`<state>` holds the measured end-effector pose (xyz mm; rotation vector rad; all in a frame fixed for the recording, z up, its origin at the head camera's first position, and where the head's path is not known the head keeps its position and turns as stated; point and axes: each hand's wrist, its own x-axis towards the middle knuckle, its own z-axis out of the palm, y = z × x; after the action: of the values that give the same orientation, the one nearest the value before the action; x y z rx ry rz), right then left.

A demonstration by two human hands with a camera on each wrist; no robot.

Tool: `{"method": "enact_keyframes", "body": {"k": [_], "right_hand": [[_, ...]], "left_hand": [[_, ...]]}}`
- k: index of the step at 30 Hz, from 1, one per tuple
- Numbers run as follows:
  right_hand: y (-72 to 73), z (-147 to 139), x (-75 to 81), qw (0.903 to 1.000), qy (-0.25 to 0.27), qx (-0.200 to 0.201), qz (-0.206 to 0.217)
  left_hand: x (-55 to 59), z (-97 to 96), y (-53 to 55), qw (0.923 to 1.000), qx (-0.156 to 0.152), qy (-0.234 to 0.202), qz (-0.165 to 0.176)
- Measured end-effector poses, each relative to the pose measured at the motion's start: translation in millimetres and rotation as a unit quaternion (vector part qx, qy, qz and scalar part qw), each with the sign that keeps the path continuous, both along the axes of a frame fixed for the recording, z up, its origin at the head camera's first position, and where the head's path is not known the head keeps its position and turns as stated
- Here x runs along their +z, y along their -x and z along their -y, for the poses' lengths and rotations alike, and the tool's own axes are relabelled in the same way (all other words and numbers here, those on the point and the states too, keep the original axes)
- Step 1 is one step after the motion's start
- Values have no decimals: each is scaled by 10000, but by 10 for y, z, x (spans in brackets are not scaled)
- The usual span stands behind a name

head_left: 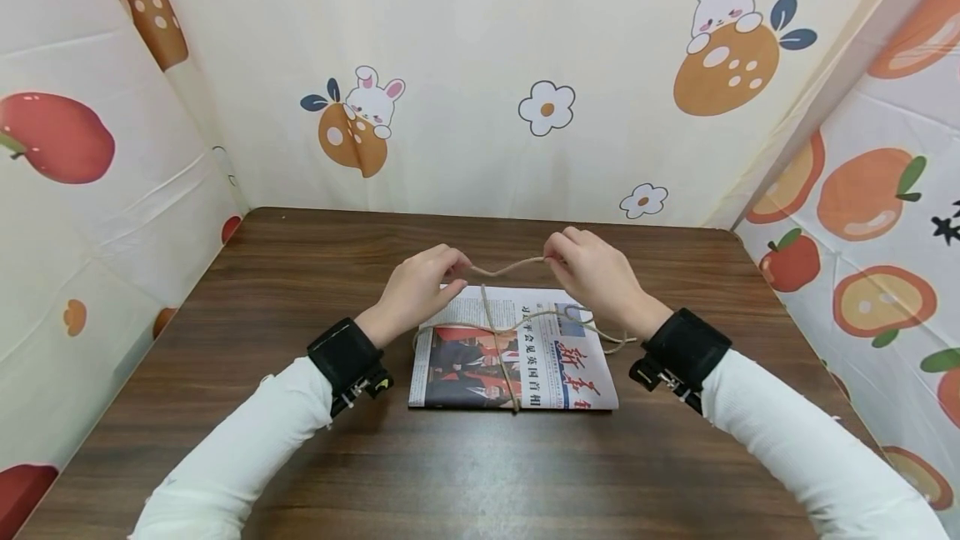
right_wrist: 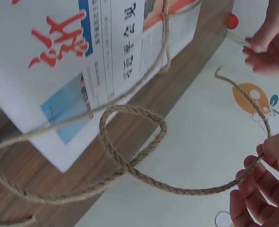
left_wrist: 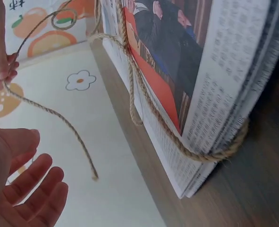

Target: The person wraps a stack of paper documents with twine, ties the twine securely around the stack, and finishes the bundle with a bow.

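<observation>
A flat stack of folded newspapers (head_left: 555, 357) lies on the table, with jute rope (left_wrist: 160, 120) crossing over its front and wrapping round its edge. Above the stack's far edge, my right hand (head_left: 600, 273) pinches a length of the rope (right_wrist: 191, 191) between thumb and fingers. Beyond that pinch, a free rope end (left_wrist: 95, 178) reaches toward my left hand (head_left: 420, 286). The left fingers are loosely bent with thumb apart, close to the rope end but not holding it. On the other side of the right hand, the rope curls into a loose loop (right_wrist: 162, 128).
The brown wood-grain table (head_left: 315, 457) extends round the stack. Behind it hangs a pale curtain (head_left: 465, 15) printed with rabbits and flowers, and fruit-printed cloth (head_left: 885, 123) lines the sides. Another rope end (right_wrist: 23, 221) lies beside the stack's right edge.
</observation>
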<state>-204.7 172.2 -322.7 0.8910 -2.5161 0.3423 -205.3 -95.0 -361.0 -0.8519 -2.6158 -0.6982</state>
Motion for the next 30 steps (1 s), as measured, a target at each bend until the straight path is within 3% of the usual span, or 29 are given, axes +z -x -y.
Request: {"method": "enact_keyframes", "body": {"k": [10, 17, 24, 27, 30], "right_hand": [[-4, 126, -203, 9991, 128, 375, 124], [-18, 155, -330, 9990, 97, 248, 355], [-34, 148, -427, 9985, -130, 73, 518], [-33, 139, -452, 9987, -208, 18, 467], [-32, 142, -460, 9998, -130, -78, 151]], "left_hand": [[-65, -158, 55, 9905, 25, 1202, 671], [-166, -190, 61, 9908, -119, 1255, 500], [-231, -190, 63, 9900, -107, 1240, 670], [-240, -186, 73, 9902, -53, 1217, 687], [-221, -181, 94, 9915, 37, 1128, 652]]}}
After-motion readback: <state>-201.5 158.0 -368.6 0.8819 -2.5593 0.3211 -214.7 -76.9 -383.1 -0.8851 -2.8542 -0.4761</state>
